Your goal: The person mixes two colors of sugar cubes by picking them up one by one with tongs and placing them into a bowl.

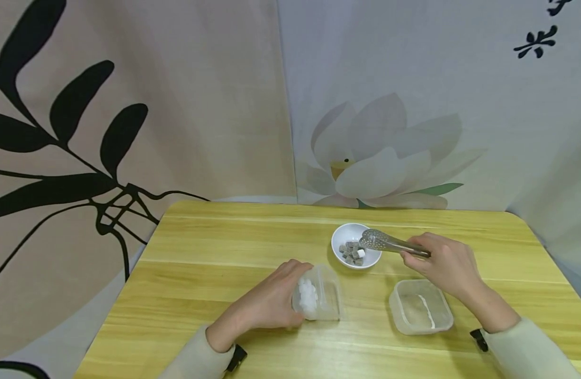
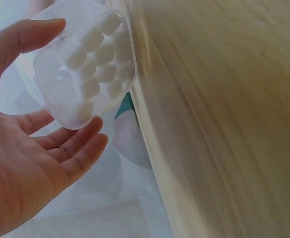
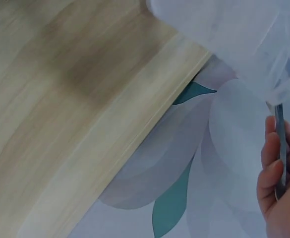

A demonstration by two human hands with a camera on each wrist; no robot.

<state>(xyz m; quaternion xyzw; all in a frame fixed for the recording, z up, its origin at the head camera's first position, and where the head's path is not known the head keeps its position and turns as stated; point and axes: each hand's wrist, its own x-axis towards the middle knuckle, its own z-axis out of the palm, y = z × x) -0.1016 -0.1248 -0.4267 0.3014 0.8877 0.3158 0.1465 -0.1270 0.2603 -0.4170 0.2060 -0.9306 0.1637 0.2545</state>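
My left hand grips a clear plastic container that is tipped on its side, its opening facing right. White lumps are gathered at the bottom of it; the left wrist view shows the thumb on one side and fingers on the other. With my right hand I hold metal tongs, their perforated heads over the right side of a white bowl. Small grey cubes and one white cube lie in the bowl, close to the tong heads.
A second clear plastic container stands upright on the wooden table, below my right hand. Behind the table's far edge hangs a curtain printed with leaves and a flower.
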